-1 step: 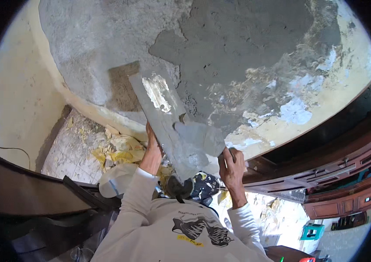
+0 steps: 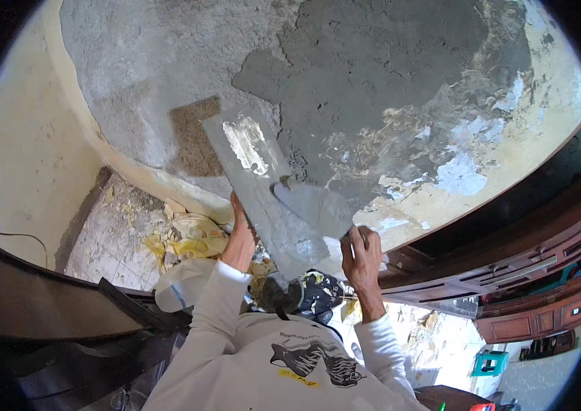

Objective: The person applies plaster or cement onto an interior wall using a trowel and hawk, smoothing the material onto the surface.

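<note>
Left hand point(image 2: 239, 236) grasps the board point(image 2: 253, 195), right hand point(image 2: 363, 255) the trowel point(image 2: 321, 209), now shifted slightly away from the board's lower edge; progress seems slight.

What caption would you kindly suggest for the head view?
Left hand holds grey board, right hand flat tool, before patchy wall.

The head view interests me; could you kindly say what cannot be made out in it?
In the head view:
Left hand: fingers mostly hidden behind the grey board.
Trowel: handle hidden by the right hand.
Grey plaster: upper end cut off by the top edge.
Red thing: cut off by the lower edge.
</note>
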`<state>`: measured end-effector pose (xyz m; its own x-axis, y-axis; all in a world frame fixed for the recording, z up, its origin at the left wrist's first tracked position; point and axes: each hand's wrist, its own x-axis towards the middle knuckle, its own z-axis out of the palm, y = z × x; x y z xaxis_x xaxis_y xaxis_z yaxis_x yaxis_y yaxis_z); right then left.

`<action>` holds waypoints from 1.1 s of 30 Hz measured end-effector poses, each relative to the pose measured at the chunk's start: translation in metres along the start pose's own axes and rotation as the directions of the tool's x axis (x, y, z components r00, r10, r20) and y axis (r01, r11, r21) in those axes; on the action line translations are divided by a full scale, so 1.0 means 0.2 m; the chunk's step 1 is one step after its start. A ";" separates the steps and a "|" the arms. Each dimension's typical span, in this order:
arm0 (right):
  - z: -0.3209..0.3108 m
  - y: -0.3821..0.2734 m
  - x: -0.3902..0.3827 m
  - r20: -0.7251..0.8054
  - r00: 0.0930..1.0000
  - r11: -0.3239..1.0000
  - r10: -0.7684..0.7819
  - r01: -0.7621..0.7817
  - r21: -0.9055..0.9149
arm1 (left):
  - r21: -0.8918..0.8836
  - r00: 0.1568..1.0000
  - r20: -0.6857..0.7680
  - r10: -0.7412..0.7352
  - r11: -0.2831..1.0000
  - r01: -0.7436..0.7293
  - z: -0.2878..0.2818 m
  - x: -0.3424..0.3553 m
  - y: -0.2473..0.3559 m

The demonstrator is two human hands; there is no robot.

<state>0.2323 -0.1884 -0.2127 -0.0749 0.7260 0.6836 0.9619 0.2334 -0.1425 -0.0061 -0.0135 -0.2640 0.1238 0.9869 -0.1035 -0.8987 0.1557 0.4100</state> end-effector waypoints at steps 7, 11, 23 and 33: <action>0.22 0.11 0.41 -0.220 0.972 0.996 0.079 -0.087 -0.028 | 0.046 0.998 -0.029 0.057 0.997 -0.055 0.23 0.24 -0.16; 0.29 0.07 0.50 -0.211 0.972 0.989 0.104 -0.078 0.129 | 0.214 0.976 0.097 0.197 0.953 -0.214 -0.03 0.40 -0.21; 0.24 -0.04 0.55 0.013 0.915 0.827 0.403 -0.370 0.423 | -0.005 0.995 0.090 0.035 0.999 -0.035 -0.48 0.29 -0.15; 0.13 -0.02 0.34 0.215 0.693 0.449 0.688 -0.639 0.624 | -0.065 0.999 0.021 -0.040 0.997 0.041 -0.59 0.18 -0.12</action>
<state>0.2171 -0.1231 -0.1838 0.5531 0.8030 0.2221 0.3156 0.0448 -0.9478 -0.0296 0.0131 -0.3844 0.1686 0.9805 -0.1005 -0.9181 0.1933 0.3459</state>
